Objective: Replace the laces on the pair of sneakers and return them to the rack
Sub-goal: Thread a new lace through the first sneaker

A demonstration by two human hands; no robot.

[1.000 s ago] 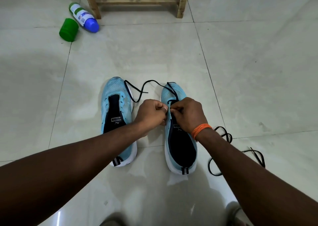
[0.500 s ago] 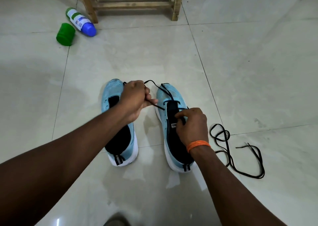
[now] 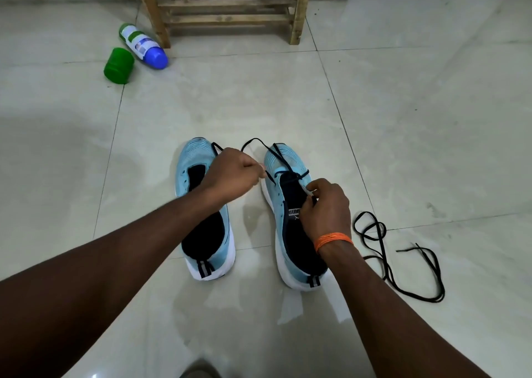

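On the floor, at six o'clock from the rack (image 3: 227, 17), the right sneaker (image 3: 277, 173) is taking its lace (image 3: 283, 159). A second ago both hands met over its tongue. Now the left hand (image 3: 233, 173) has drawn off toward nine o'clock, over the left sneaker (image 3: 193, 158), fingers curled and pinching the lace end. The right hand (image 3: 325, 204) pinches the shoe's eyelet edge on its three o'clock side. One crossing looks pulled through, and only the toe-end eyelets are laced. The second lace (image 3: 383, 251) lies loose at four o'clock, and the left sneaker appears unlaced.
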